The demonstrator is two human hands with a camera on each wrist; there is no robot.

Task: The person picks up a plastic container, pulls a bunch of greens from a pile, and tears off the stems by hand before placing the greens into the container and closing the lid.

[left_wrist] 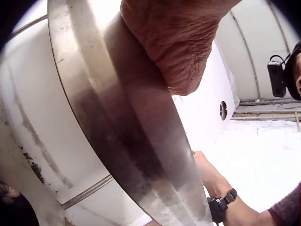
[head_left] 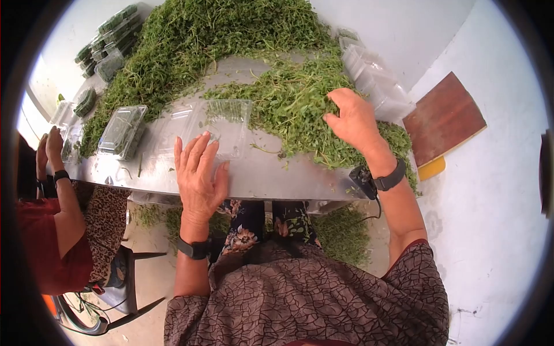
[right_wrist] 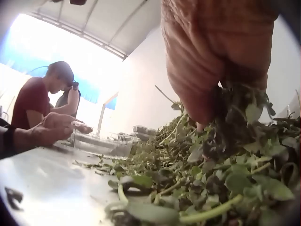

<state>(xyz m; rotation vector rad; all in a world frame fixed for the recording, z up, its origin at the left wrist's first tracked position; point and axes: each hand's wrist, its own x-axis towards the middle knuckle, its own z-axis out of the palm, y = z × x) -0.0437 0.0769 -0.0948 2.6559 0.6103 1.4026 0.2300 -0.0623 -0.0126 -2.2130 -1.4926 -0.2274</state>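
My right hand [head_left: 355, 122] reaches into a loose heap of leafy green stems [head_left: 288, 95] on the metal table. In the right wrist view its fingers [right_wrist: 200, 101] curl down around a clump of leaves [right_wrist: 235, 110], the tips hidden among them. Over the table's front edge, my left hand [head_left: 199, 180] has its fingers extended and holds nothing. Just beyond those fingertips lies an opened clear plastic clamshell box [head_left: 235, 151]. In the left wrist view, the heel of the left hand [left_wrist: 176, 42] shows above the metal table edge [left_wrist: 136, 108].
A closed box of greens [head_left: 122, 131] sits left of the opened one. Filled boxes [head_left: 118, 34] are stacked at the back left, clear boxes [head_left: 381, 86] at the right. A larger green mound [head_left: 231, 23] covers the back. Another person's hands [head_left: 53, 147] are at the left.
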